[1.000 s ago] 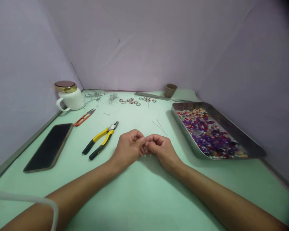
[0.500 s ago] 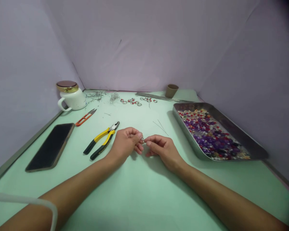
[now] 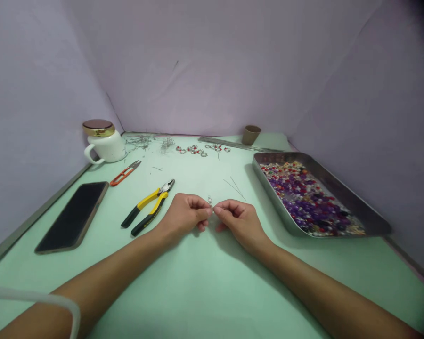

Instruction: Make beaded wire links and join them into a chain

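Note:
A small piece of clear beads [image 3: 209,200] stands up between my two hands over the middle of the table. My left hand [image 3: 191,213] pinches its lower end between thumb and forefinger. From the other side my right hand [image 3: 237,219] closes thumb and forefinger on the same end, fingertips almost meeting the left ones. Any wire in the beads is too fine to make out. Left of my left hand lie pliers [image 3: 150,207] with yellow and black handles, jaws pointing away. Beyond my right hand lie a few thin wire pieces [image 3: 235,187].
A metal tray [image 3: 275,200] of mixed beads is on the right. At the left are a phone [image 3: 72,217], orange thread snips [image 3: 124,174] and a lidded white mug [image 3: 108,147]. Beaded rings [image 3: 194,149], wire scraps [image 3: 167,143], long wires [image 3: 229,142] and a brown cup [image 3: 251,135] line the back.
The beaded piece has turned so that more of it shows above my fingertips. Both hands have come closer together, now pinching at one spot.

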Available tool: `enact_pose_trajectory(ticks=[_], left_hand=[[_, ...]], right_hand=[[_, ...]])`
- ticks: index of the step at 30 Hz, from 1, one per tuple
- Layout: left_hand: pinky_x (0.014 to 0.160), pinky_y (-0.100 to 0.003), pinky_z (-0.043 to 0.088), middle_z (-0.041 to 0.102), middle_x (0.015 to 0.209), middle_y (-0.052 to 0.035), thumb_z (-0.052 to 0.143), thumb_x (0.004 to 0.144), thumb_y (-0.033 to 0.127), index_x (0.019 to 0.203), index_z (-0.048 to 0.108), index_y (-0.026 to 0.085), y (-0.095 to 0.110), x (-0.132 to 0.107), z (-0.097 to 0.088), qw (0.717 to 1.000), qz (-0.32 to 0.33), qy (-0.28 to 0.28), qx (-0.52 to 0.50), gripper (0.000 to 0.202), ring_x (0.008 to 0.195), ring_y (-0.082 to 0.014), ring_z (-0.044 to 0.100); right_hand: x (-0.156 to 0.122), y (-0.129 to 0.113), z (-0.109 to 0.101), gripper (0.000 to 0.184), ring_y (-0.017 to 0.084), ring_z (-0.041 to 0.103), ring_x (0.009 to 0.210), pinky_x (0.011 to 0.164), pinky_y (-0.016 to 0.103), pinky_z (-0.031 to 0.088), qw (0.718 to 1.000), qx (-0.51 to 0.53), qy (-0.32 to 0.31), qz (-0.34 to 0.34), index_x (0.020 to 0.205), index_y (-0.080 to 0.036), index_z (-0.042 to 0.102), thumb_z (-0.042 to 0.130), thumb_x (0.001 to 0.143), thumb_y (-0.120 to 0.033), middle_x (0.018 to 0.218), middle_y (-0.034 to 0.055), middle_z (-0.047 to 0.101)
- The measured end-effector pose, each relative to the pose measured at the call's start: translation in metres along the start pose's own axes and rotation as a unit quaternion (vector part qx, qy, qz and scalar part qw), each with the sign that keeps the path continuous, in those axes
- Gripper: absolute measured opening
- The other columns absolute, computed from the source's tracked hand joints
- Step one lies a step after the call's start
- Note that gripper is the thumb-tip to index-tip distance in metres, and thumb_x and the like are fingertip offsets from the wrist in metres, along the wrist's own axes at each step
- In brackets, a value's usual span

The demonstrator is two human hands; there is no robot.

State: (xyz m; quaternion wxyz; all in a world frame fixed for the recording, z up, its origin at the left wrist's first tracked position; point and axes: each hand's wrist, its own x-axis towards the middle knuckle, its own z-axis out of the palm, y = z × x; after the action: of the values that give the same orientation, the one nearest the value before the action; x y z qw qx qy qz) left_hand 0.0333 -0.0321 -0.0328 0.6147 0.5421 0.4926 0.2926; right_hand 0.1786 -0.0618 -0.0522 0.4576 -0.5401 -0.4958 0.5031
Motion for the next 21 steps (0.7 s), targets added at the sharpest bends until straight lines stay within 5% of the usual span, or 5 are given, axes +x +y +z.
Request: enact_pose_trajectory(ticks=[12,21], left_hand=[[0.036,-0.019,0.025,0.044,0.035,0.0056,0.057,0.061,0.013,0.055,0.057,0.013,0.006,-0.005,0.001,0.997,0.023,0.025,0.062,0.006,0.033,-0.0042,0.034],[0.035,-0.017,0.02,0.042,0.038,0.0058,0.061,0.061,0.017,0.058,0.056,0.014,-0.005,-0.003,-0.004,0.991,0.006,-0.081,-0.106,0.007,0.035,-0.004,0.033]], right_hand=[[-0.002,-0.005,0.002,0.012,0.008,0.05,0.044,0.046,0.021,0.045,0.999,0.018,-0.002,0.045,0.06,-0.014,0.059,0.063,0.063,-0.025,0.049,-0.004,0.051],[0.003,0.002,-0.006,0.011,0.004,0.039,0.043,0.044,0.018,0.045,0.98,0.17,-0.096,0.048,0.06,-0.015,0.059,0.067,0.062,-0.023,0.05,-0.006,0.048]])
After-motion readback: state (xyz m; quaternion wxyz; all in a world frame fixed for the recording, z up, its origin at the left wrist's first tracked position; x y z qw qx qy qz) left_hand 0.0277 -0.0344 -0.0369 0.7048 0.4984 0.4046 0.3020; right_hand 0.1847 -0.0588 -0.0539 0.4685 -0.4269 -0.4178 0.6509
